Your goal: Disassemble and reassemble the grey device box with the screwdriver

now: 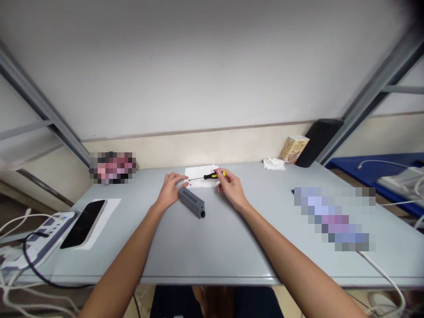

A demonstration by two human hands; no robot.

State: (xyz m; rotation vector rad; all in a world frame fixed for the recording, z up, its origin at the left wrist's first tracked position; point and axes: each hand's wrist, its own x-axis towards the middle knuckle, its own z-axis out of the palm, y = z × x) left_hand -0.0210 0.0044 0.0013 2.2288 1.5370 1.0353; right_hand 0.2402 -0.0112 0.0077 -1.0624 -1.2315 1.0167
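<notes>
A black and yellow screwdriver [210,176] is held in my right hand [230,187], its thin shaft pointing left over a white paper [202,170]. Its tip is close to the fingertips of my left hand [171,189], whose thumb and index finger are apart at the paper's left edge. Small dark screws [190,183] lie on the paper near those fingertips. Just below my left hand is a grey slotted metal box [192,202] with a black knob at its near end, lying diagonally on the table.
On the grey table [205,260], a dark phone [84,223] lies at left beside a power strip [49,238] with cables. Crumpled tissue [274,164], a yellow carton [294,149] and a black cylinder [318,141] stand at back right. Blurred items lie at both sides.
</notes>
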